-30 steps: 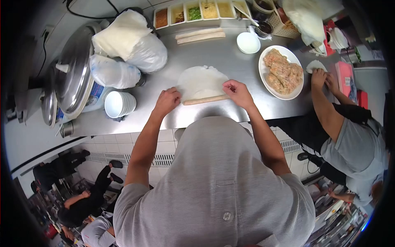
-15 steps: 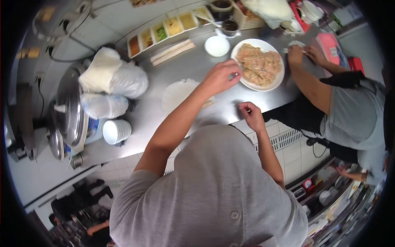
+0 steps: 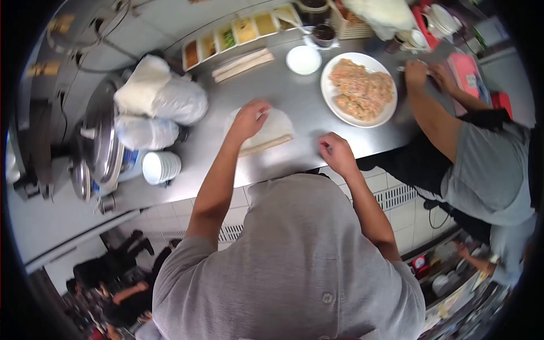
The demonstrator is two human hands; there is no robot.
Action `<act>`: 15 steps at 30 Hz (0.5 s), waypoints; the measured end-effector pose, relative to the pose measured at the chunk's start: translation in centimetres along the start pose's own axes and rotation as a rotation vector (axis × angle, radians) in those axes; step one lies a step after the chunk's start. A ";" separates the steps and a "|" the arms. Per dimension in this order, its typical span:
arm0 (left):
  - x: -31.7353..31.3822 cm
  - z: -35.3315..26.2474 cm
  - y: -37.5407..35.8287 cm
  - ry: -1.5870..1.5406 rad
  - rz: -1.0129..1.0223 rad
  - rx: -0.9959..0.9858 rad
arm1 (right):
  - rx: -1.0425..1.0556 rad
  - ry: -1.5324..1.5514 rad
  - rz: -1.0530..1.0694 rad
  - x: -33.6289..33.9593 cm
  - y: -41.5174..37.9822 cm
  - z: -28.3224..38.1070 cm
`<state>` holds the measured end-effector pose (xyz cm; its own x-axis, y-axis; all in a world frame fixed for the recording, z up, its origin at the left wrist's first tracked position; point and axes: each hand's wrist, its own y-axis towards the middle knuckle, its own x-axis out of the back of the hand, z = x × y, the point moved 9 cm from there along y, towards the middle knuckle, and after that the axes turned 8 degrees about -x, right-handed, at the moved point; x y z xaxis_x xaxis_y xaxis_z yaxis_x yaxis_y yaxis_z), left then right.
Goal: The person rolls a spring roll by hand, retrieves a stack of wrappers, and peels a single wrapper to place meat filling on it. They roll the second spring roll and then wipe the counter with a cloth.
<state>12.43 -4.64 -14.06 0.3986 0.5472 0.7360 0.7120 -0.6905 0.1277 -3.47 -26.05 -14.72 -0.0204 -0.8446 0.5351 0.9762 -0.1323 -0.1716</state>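
Note:
My left hand (image 3: 251,120) is over a thin round white dough wrapper (image 3: 271,129) on the steel counter. Its fingers are drawn together and a little blurred; what they hold, if anything, I cannot make out. Along the near edge of the wrapper lies a pale wooden stick (image 3: 266,145). To the right of the wrapper, my right hand (image 3: 338,153) hovers by the counter's front edge, fingers loosely curled with nothing visible in them. A white plate (image 3: 369,123) heaped with minced filling (image 3: 362,89) stands beyond it, beside a small white bowl (image 3: 303,60).
A row of seasoning trays (image 3: 246,29) stands along the wall, with two pale sticks (image 3: 243,64) before it. Plastic bags (image 3: 180,103) and stacked white cups (image 3: 161,168) are at left. A co-worker's hands (image 3: 417,73) work at right, near a pink box (image 3: 466,73).
My left hand has moved from beside the plate of filling leftward to the wrapper. My right hand has shifted slightly up and left, still curled.

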 end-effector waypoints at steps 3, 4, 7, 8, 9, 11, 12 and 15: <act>1.5 3.4 -9.2 0.053 0.048 0.166 | 0.279 -0.195 0.080 -6.0 2.7 5.0; 1.4 4.2 -11.7 0.050 0.093 0.235 | 0.301 -0.197 0.108 -7.4 3.8 6.1; 0.7 4.2 -15.2 0.120 0.082 0.230 | 0.347 -0.398 0.381 -13.7 5.4 8.0; 0.5 4.1 -15.6 0.135 0.074 0.245 | 0.368 -0.464 0.405 -15.1 5.5 8.0; 0.4 3.8 -15.8 0.119 0.062 0.254 | 0.383 -0.533 0.429 -16.1 5.4 7.8; 0.7 3.4 -15.7 0.175 0.029 0.242 | 0.360 -0.606 0.431 -17.2 5.3 7.2; 0.6 3.6 -15.8 0.180 -0.005 0.230 | 0.334 -0.662 0.415 -17.5 5.5 7.0; 0.4 4.4 -15.9 0.265 -0.031 0.195 | 0.253 -0.734 0.403 -17.7 5.7 6.5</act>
<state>3.79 8.67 -18.74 0.2288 0.4066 0.8845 0.8290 -0.5577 0.0419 3.82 -8.50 -19.81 0.3957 -0.2428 0.8857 0.8995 0.2970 -0.3205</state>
